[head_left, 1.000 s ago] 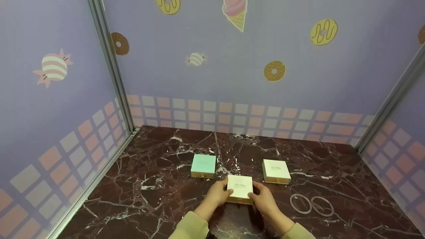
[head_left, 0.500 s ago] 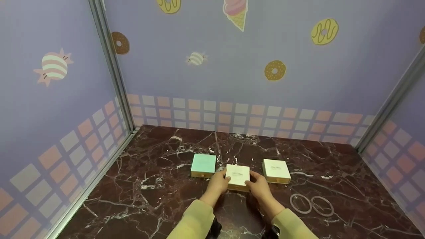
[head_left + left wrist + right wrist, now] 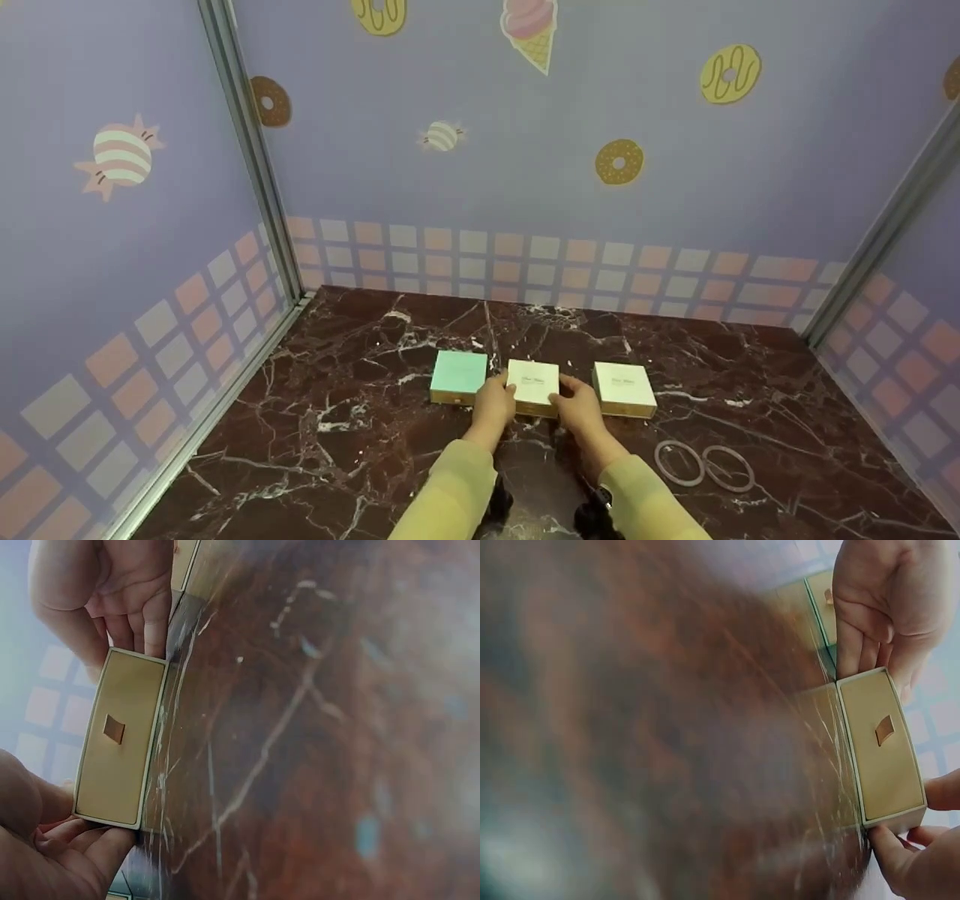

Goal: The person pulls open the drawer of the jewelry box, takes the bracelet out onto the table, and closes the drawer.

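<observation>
A white drawer box point(image 3: 533, 380) with small print on its lid is held between both hands, in line with a teal box and another white one. My left hand point(image 3: 493, 405) grips its left side and my right hand point(image 3: 581, 407) its right side, with thumbs at the near top corners. In the left wrist view the box's gold drawer front point(image 3: 127, 772) faces the camera, with a small brown pull tab point(image 3: 114, 729) in its middle. The right wrist view shows fingertips of the right hand point(image 3: 922, 862) low at the box's end, right by the tabletop.
The teal drawer box point(image 3: 460, 371) stands just left of the left hand. A second white drawer box point(image 3: 624, 382) stands right of the right hand. Two pale rings point(image 3: 679, 463) lie side by side at the front right. Patterned walls point(image 3: 450, 187) enclose the dark marbled table point(image 3: 360, 465).
Both hands have moved the white box away from the body and slightly left, into the gap between the teal box and the other white box. Those boxes and the rings stay put.
</observation>
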